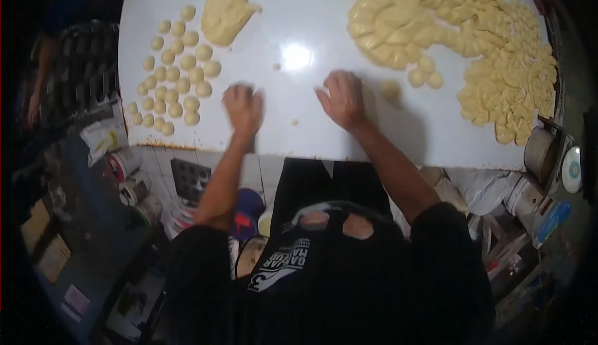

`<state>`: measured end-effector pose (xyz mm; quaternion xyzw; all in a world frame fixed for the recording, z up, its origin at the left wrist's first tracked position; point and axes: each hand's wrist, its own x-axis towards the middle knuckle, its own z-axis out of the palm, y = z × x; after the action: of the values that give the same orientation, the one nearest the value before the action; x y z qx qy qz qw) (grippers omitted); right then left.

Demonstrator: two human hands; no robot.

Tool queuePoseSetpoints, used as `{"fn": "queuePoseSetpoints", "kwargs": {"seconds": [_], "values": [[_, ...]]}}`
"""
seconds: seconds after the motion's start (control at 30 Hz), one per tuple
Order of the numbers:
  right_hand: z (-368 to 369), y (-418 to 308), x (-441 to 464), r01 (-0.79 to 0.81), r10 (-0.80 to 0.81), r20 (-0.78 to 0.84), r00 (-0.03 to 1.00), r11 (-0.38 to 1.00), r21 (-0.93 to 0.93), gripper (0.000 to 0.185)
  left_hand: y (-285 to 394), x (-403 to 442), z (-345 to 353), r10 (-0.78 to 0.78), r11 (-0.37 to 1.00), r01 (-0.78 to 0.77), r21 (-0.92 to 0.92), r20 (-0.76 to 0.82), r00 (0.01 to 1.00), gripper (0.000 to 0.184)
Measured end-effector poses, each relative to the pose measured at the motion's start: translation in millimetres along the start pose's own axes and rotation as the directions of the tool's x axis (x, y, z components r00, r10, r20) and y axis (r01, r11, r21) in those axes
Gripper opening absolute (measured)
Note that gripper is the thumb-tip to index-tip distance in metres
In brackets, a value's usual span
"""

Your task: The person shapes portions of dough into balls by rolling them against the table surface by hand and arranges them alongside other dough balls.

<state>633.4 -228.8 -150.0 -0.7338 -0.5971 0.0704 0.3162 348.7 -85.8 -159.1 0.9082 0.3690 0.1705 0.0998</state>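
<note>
My left hand (244, 109) is curled down onto the white table, slightly smeared by motion, right beside a group of round dough balls (182, 85). My right hand (344, 100) also cups the tabletop, its thumb a little out to the side. Whatever lies under either palm is hidden. Just right of the right hand sits a single dough ball (390, 89), with 3 more dough balls (427, 65) clustered beyond it. A larger lump of dough (227, 12) rests past my left hand. Two tiny dough scraps (294, 122) lie between and beyond the hands.
A big heap of cut, flattened dough pieces (498, 65) covers the right side of the white table (299, 142). Dark stacked trays (87, 58) and another person's arm (42, 77) are at the left. A pot (541, 152) stands by the right corner; buckets (128, 161) sit below the left edge.
</note>
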Motion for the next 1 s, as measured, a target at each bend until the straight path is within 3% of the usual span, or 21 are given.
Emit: {"fn": "queuePoseSetpoints", "kwargs": {"seconds": [0.03, 0.1, 0.13, 0.2, 0.27, 0.3, 0.33, 0.37, 0.4, 0.43, 0.5, 0.53, 0.57, 0.63, 0.67, 0.7, 0.77, 0.83, 0.87, 0.9, 1.0], "values": [[11.3, -21.6, -4.3, -0.173, 0.174, 0.040, 0.984, 0.985, -0.010, 0.032, 23.7, -19.6, 2.4, -0.043, 0.996, 0.054, -0.077, 0.134, 0.990, 0.024], [23.5, -19.3, -60.9, 0.074, -0.077, 0.184, 0.980, 0.997, 0.020, 0.027, 43.0, -4.3, 16.0, -0.075, 0.964, 0.145, -0.222, 0.293, 0.953, 0.020], [5.2, -7.4, -70.3, 0.260, -0.272, 0.139, 0.952, 0.961, 0.098, 0.027, 25.9, 3.8, 12.8, -0.089, 0.962, 0.153, -0.227, 0.268, 0.959, 0.020], [3.4, 38.1, -46.4, 0.284, -0.277, 0.191, 0.942, 0.959, -0.009, 0.027, -31.2, 0.1, 5.2, 0.046, 0.986, -0.025, -0.166, 0.124, 0.991, 0.020], [4.5, 23.0, -25.4, 0.066, -0.051, 0.171, 0.984, 0.995, -0.081, 0.028, -32.2, 12.3, 8.4, 0.076, 0.997, -0.076, -0.025, 0.002, 0.997, 0.021], [13.4, 2.3, 23.2, -0.099, 0.102, 0.059, 0.993, 0.994, -0.056, 0.029, -8.4, 48.8, 14.3, -0.063, 0.983, 0.040, -0.181, -0.123, 0.990, 0.019], [35.3, -16.9, 31.5, -0.235, 0.228, -0.125, 0.966, 0.971, -0.044, 0.027, 2.5, 40.1, 31.1, -0.097, 0.970, 0.097, -0.223, 0.011, 0.995, 0.017], [59.8, -18.3, -0.1, -0.212, 0.205, -0.055, 0.977, 0.929, -0.305, 0.026, 12.9, 31.9, 40.8, -0.118, 0.954, 0.152, -0.258, 0.143, 0.983, 0.014], [52.8, -27.1, -27.7, -0.143, 0.150, 0.017, 0.988, 0.964, -0.227, 0.027, 31.9, 30.3, 24.3, -0.103, 0.992, 0.121, 0.018, 0.651, 0.752, 0.016], [36.4, -33.8, -46.6, -0.075, 0.088, 0.091, 0.992, 0.987, -0.141, 0.028, 13.7, -2.4, 5.8, 0.085, 0.897, 0.043, -0.440, 0.269, 0.959, 0.022], [-1.9, -0.7, -29.3, -0.424, 0.396, 0.636, 0.662, 0.898, -0.117, 0.035, -50.4, -11.7, 2.2, 0.287, 0.812, -0.144, -0.566, 0.172, 0.942, 0.027], [-10.4, -1.6, -1.8, -0.283, 0.427, 0.589, 0.686, 0.903, -0.324, 0.035, -67.7, -0.1, 6.2, 0.285, 0.907, -0.225, -0.355, 0.125, 0.950, 0.026], [11.6, 12.8, -1.7, -0.114, 0.190, 0.227, 0.955, 0.944, -0.309, 0.036, -57.2, 35.1, 0.2, 0.190, 0.971, -0.168, -0.171, 0.125, 0.974, 0.023], [40.9, -14.8, 44.4, -0.311, 0.290, -0.142, 0.946, 0.937, -0.156, 0.034, 0.0, 49.9, 29.4, 0.041, 0.991, -0.003, -0.135, 0.285, 0.958, 0.021], [50.7, -31.2, 31.6, -0.469, 0.459, -0.097, 0.883, 0.869, -0.156, 0.034, 16.5, 55.7, 34.6, -0.104, 0.987, 0.143, -0.068, 0.403, 0.909, 0.020], [63.8, -27.2, -10.9, -0.109, 0.148, 0.052, 0.988, 0.886, -0.450, 0.036, 20.2, 28.2, 27.3, 0.104, 0.936, -0.063, -0.346, 0.101, 0.989, 0.018], [20.2, -18.2, -39.2, -0.187, 0.192, 0.360, 0.913, 0.981, -0.048, 0.041, -20.1, -10.4, 27.4, 0.195, 0.847, 0.049, -0.530, 0.393, 0.899, 0.017], [-8.0, -1.1, 9.3, -0.330, 0.388, 0.590, 0.708, 0.921, -0.210, 0.042, -60.9, 5.5, 19.4, 0.309, 0.840, -0.267, -0.472, 0.012, 0.951, 0.017], [0.5, 10.5, 23.2, -0.306, 0.446, 0.568, 0.692, 0.893, -0.329, 0.034, -56.3, 26.1, 17.3, 0.224, 0.949, -0.185, -0.253, 0.134, 0.965, 0.020], [16.5, 10.5, 28.0, -0.157, 0.211, 0.184, 0.960, 0.950, -0.271, 0.033, -28.9, 59.1, 11.4, 0.066, 0.977, -0.050, -0.207, 0.072, 0.995, 0.020], [43.0, -8.5, 20.3, -0.290, 0.275, -0.100, 0.956, 0.933, -0.213, 0.031, 28.6, 42.2, 26.6, -0.109, 0.945, 0.139, -0.297, 0.113, 0.988, 0.017]]}}
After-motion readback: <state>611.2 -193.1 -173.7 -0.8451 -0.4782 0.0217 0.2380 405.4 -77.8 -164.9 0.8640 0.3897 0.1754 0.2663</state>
